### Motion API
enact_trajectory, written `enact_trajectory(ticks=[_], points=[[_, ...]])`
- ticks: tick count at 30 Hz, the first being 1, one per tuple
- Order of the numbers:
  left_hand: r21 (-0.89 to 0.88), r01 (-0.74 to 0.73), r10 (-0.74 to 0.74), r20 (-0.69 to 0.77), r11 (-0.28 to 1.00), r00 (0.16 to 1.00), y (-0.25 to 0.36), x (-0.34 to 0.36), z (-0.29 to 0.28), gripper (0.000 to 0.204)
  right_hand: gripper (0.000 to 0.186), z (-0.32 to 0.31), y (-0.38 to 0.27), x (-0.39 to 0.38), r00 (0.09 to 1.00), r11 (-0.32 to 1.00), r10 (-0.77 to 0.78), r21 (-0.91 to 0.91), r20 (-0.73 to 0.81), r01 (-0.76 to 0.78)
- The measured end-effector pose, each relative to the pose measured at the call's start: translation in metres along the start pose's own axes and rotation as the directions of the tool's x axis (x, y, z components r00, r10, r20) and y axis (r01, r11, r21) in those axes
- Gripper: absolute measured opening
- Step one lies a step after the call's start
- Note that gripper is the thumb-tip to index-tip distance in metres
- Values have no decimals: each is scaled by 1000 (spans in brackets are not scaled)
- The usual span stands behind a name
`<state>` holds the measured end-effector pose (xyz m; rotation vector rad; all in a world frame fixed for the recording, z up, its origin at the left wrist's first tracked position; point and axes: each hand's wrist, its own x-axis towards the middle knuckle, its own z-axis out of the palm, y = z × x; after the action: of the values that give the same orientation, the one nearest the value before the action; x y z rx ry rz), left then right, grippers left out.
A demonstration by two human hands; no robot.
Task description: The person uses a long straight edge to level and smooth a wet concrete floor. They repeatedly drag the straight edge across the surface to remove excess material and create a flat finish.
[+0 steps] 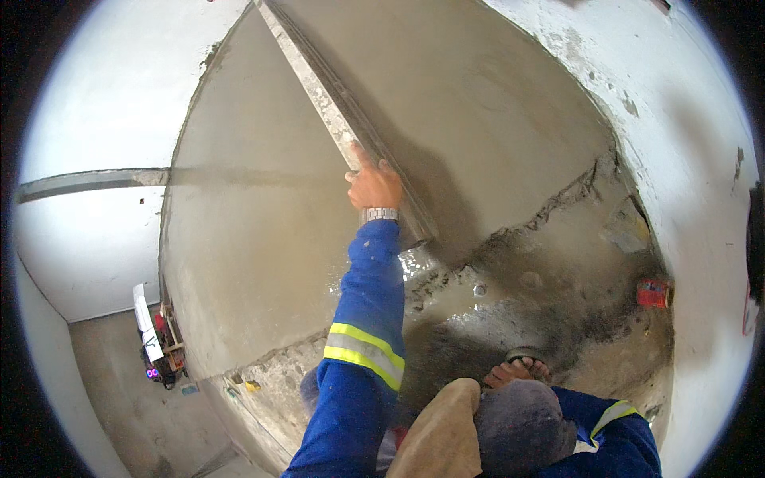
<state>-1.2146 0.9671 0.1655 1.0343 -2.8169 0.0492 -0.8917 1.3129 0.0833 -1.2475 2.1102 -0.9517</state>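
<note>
My left hand (374, 182), in a blue sleeve with a metal watch at the wrist, grips a long metal straightedge (312, 89) near its close end. The straightedge slants away to the upper left across smooth wet mortar (255, 239). My right hand (516, 371) is low on the right, partly hidden behind my grey-covered knee (524, 430). Its fingers look curled beside a dark, round-edged thing (526, 353) that I cannot make out.
Rough, wet, darker ground (510, 311) borders the mortar's ragged near edge. A red container (654, 292) stands by the right-hand white wall (693, 215). At left, a device with small lights (159, 368) and a white strip (147, 323) sit beside the mortar's edge.
</note>
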Motion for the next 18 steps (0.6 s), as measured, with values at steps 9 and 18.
enact_trajectory(ticks=[9,18], points=[[-32,0,2,73,999,997,32,-10,-8,76,23,6,6,-9,999,1000,7,7,46,-8],[-5,-43,43,61,999,997,49,-32,-4,76,23,35,19,-14,962,990,105,65,252,-125]])
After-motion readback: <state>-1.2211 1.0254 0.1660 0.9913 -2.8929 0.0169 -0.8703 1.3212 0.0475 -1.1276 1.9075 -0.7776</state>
